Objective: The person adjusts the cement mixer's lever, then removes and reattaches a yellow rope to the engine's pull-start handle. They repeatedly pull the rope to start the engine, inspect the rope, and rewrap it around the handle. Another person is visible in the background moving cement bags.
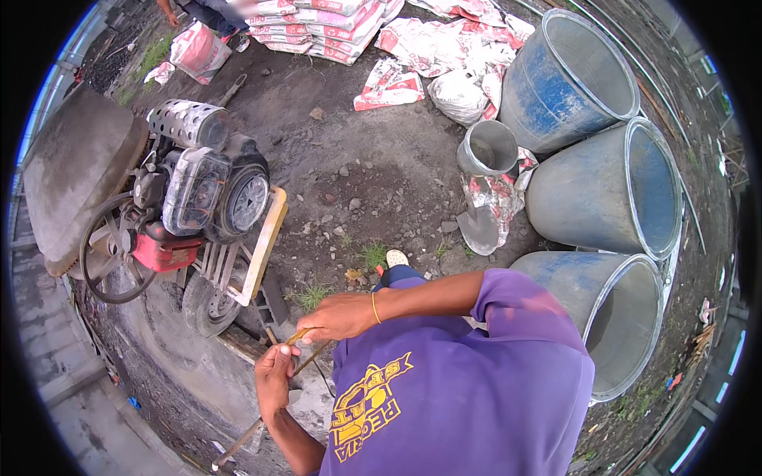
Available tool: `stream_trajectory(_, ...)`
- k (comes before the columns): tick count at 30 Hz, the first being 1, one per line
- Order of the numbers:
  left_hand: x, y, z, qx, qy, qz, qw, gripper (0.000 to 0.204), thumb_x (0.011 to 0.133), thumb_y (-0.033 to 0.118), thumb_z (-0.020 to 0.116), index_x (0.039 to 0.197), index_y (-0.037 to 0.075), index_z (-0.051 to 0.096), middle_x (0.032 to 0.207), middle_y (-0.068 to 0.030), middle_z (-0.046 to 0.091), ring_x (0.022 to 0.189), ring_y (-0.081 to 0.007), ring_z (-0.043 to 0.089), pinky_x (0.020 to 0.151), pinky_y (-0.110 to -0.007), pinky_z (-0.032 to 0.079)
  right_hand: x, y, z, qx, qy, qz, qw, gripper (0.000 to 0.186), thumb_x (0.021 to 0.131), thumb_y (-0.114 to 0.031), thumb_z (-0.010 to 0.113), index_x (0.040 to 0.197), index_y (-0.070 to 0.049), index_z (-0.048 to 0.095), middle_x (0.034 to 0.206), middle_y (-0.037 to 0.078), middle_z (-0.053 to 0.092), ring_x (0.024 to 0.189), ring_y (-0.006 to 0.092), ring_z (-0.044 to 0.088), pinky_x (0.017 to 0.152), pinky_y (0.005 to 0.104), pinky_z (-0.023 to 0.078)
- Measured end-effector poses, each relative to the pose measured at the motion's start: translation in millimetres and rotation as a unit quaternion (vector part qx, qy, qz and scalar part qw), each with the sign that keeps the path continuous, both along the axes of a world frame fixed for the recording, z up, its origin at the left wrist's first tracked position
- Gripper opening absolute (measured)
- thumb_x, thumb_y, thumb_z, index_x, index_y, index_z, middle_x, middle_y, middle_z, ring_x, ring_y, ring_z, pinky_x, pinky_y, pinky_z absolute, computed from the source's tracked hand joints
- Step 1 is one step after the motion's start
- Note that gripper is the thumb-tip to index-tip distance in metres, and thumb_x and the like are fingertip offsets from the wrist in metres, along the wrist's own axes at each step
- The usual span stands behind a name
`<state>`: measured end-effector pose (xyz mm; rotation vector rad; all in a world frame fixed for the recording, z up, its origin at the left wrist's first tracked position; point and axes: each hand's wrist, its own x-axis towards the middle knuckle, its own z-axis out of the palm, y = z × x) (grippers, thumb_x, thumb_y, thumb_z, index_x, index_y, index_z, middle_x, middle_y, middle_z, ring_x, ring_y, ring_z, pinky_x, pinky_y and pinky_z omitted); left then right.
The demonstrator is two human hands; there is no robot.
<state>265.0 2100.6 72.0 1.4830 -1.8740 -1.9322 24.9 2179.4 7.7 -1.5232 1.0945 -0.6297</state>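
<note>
Both of my hands meet low and left of the middle, in front of my purple shirt (468, 381). My right hand (337, 317), with a thin yellow band at its wrist, pinches a small yellowish-brown strip (298, 336). Thumb and fingers of my left hand (275, 371) close on the strip's lower end. What the strip is made of, I cannot make out. Behind the left hand a thin pole (238, 444) slants down to the lower left, partly hidden by my forearm. An engine-driven machine (190, 190) with a red tank, belt pulley and handwheel stands just beyond my hands.
Three large blue-grey drums (571, 75) lean along the right, beside a small grey bucket (489, 147) and a shovel blade (479, 230). Stacked bags (325, 28) and crumpled sacks (452, 47) lie at the back. Another person (210, 14) is at the far left. Gravelly soil (357, 174) lies between.
</note>
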Motion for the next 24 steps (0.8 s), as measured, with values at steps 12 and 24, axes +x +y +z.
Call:
stream_trajectory(12, 31.4, 2.9, -41.3, 0.154, 0.103, 0.034, 0.982, 0.046, 0.105, 0.044, 0.057, 0.095, 0.001, 0.066, 0.068, 0.0, 0.051, 0.063, -0.0093, 0.043, 0.062, -0.026, 0.035, -120.6, -0.3, 11.7, -0.272, 0.045, -0.246, 0.929, 0.026, 0.101, -0.034, 0.061, 0.11, -0.011, 0.071, 0.095, 0.008, 0.071, 0.085, 0.0313, 0.069, 0.071, 0.0417, 0.053)
stream_trajectory(24, 103.4, -30.8, -20.1, -0.185, -0.028, 0.167, 0.968, 0.036, 0.105, 0.036, 0.062, 0.087, 0.005, 0.068, 0.069, 0.0092, 0.048, 0.064, -0.0023, 0.034, 0.057, -0.024, 0.027, -161.0, -26.2, -57.9, 0.133, 0.023, -0.228, 0.964, 0.029, 0.102, -0.031, 0.067, 0.117, -0.007, 0.071, 0.078, -0.004, 0.054, 0.071, 0.0063, 0.049, 0.065, 0.0266, 0.045)
